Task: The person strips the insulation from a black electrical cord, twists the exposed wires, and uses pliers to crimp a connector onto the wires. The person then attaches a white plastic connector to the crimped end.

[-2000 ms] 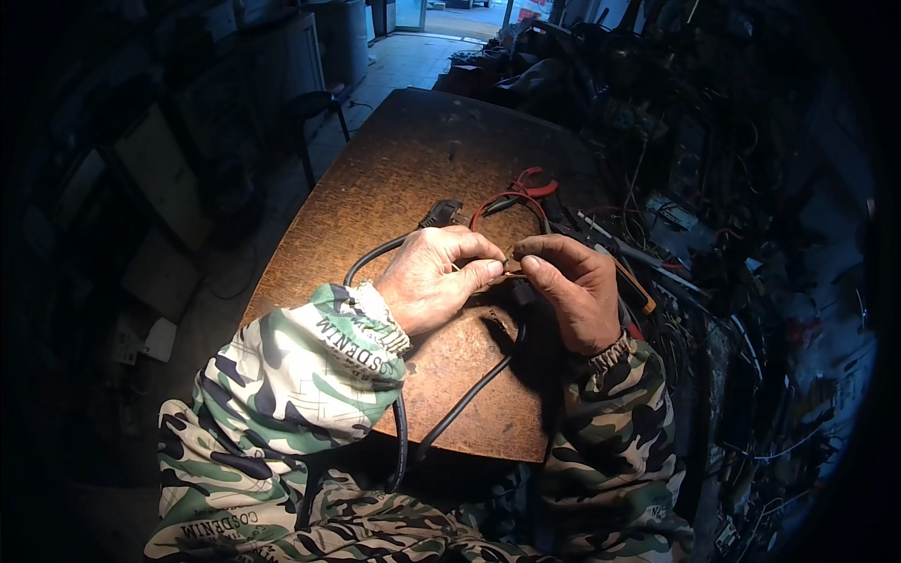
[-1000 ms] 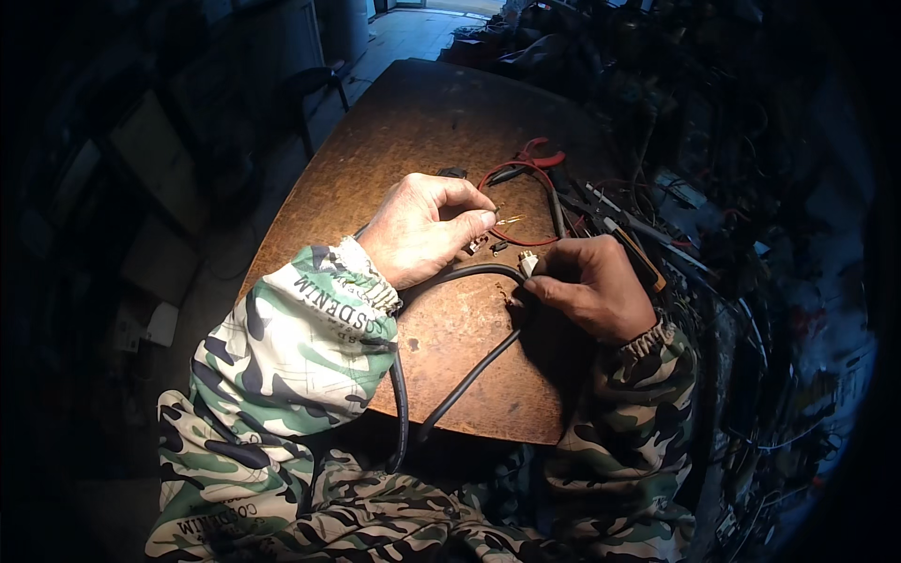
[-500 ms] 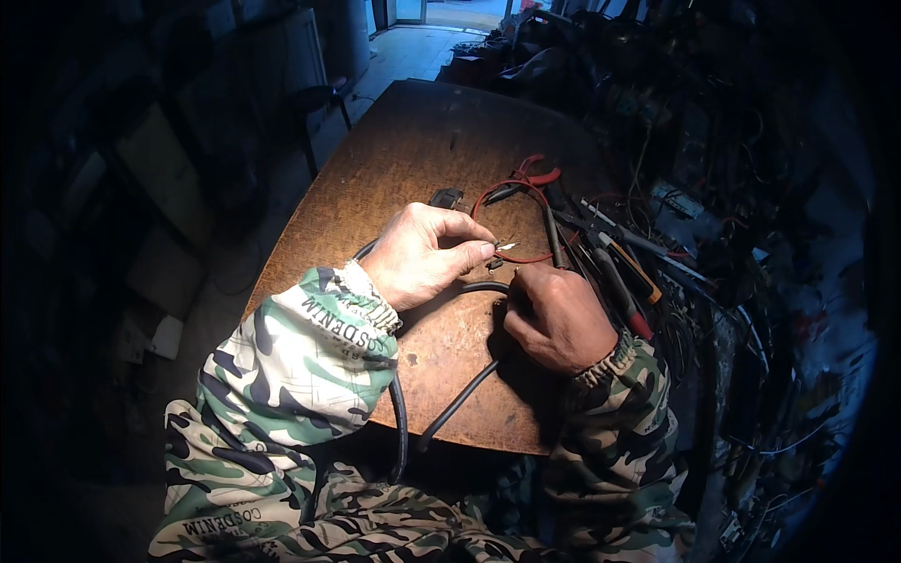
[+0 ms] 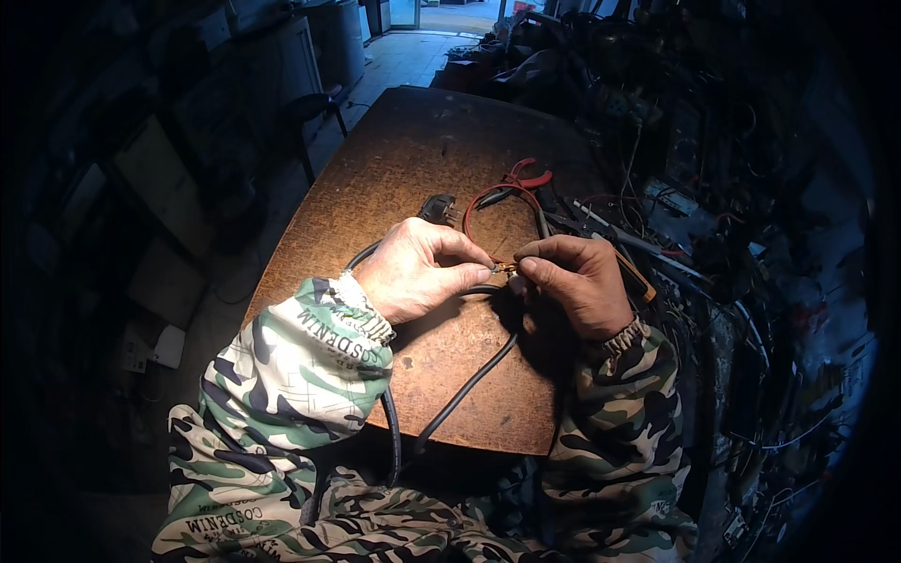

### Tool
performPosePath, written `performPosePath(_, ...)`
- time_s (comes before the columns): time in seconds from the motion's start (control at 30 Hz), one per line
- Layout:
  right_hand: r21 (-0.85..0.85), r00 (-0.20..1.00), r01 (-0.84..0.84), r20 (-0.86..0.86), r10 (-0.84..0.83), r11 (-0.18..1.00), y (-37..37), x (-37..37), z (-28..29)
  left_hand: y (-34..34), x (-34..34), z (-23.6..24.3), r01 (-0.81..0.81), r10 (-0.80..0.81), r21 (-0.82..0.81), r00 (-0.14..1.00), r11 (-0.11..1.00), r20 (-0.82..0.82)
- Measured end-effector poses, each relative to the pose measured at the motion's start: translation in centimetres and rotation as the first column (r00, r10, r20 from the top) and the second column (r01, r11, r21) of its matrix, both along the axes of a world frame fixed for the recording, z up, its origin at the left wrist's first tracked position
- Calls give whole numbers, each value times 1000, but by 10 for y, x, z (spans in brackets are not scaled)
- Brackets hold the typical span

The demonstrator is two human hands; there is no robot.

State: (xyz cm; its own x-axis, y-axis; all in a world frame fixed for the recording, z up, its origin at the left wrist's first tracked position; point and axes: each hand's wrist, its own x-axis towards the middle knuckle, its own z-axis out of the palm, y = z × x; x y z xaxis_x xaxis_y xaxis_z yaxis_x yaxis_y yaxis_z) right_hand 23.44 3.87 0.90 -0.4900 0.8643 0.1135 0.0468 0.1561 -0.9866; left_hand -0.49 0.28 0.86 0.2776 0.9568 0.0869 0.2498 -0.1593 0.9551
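My left hand (image 4: 418,272) pinches small exposed wire ends (image 4: 497,269) near the middle of the wooden table (image 4: 338,197). My right hand (image 4: 577,281) closes thumb and forefinger on a small brassy piece (image 4: 510,266) at those wire ends, almost touching the left fingertips. The fine detail between the fingertips is hard to make out. A black cable (image 4: 465,394) runs under the hands and over the table's near edge. A black plug (image 4: 437,208) lies beyond my left hand. A red wire (image 4: 468,218) loops beside a red-handled tool (image 4: 535,176) farther back.
Several tools, including an orange-edged one (image 4: 640,285), and tangled cables lie on the right among dark clutter (image 4: 676,197). A stool (image 4: 308,108) stands past the table's left edge. A doorway (image 4: 450,14) lets in light at the far end.
My right hand has risen from its curled position lower right and met my left fingertips at the wire ends. My left hand has shifted slightly down from half a second ago.
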Motion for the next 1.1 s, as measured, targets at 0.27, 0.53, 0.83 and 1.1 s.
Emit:
performPosePath(0.27, 117, 999, -39, 42, 34, 992, 0, -4, -4, -2, -1, 0, 20, -19, 32, 999, 999, -44)
performPosePath(0.53, 79, 998, -40, 56, 36, 996, -1, -5, -3, -2, -2, -2, 24, -17, 80, 996, 997, -83)
performPosePath(0.83, 91, 997, -45, 66, 39, 995, -2, -4, -1, -1, -2, -1, 40, -32, 69, 993, 997, -116)
performPosePath(1.1, 93, 997, -28, 75, 21, 995, -3, -5, -3, -4, 3, 4, -6, 6, -6, 994, 1000, -107)
